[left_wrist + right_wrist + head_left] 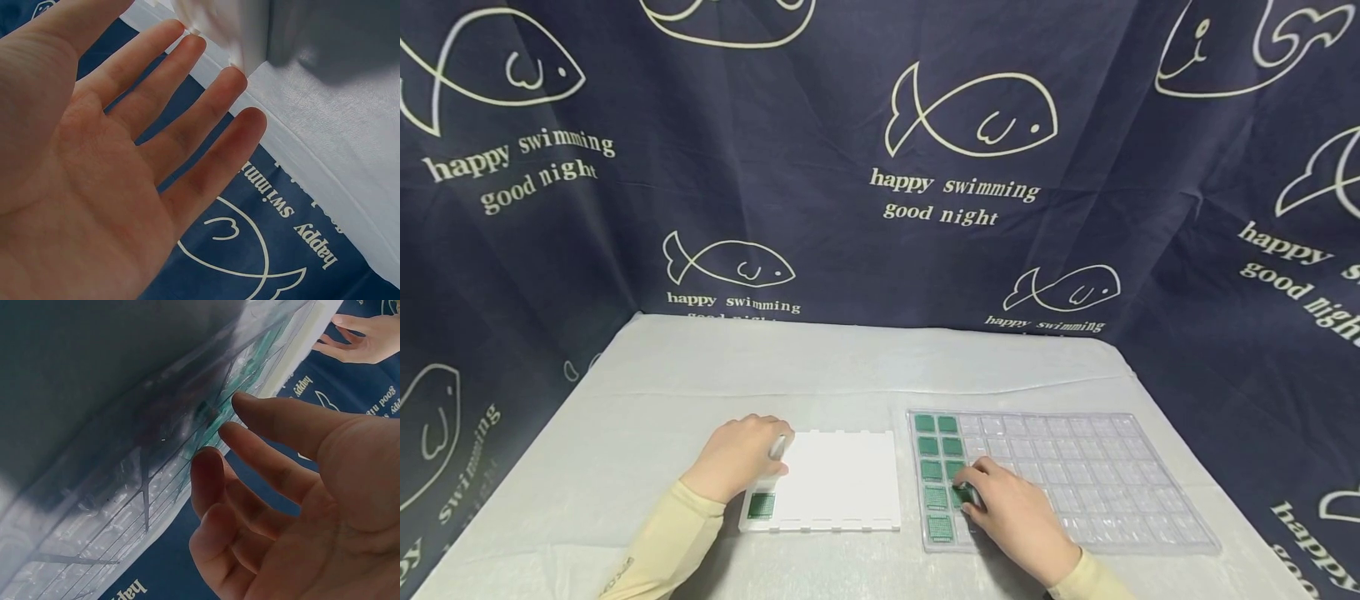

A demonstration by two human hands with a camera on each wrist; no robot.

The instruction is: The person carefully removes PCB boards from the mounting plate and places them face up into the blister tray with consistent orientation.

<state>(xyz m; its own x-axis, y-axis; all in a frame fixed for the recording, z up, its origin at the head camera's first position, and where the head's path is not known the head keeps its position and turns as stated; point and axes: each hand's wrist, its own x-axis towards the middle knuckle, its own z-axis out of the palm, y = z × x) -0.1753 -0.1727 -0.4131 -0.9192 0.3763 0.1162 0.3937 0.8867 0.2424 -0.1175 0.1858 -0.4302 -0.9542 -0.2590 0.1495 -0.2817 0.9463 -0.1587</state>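
Note:
My left hand (741, 454) rests at the left end of a flat white box (838, 479), its fingertips touching the edge. In the left wrist view, the fingers of that left hand (144, 137) are nearly straight. A small green circuit board (762, 505) lies in the box's near left corner. Over a clear plastic tray (1075, 481), my right hand (1018, 517) has thumb and fingertips about another green circuit board (961, 497) in the second column. Curled fingers of the right hand (269, 487) partly hide this board, which appears to sit in its cell.
More green circuit boards (928, 447) fill cells at the tray's left side; its other compartments show clear plastic. Box and tray lie side by side on a white-covered table (850, 358). Dark blue cloth (835, 167) with fish drawings hangs behind and at both sides.

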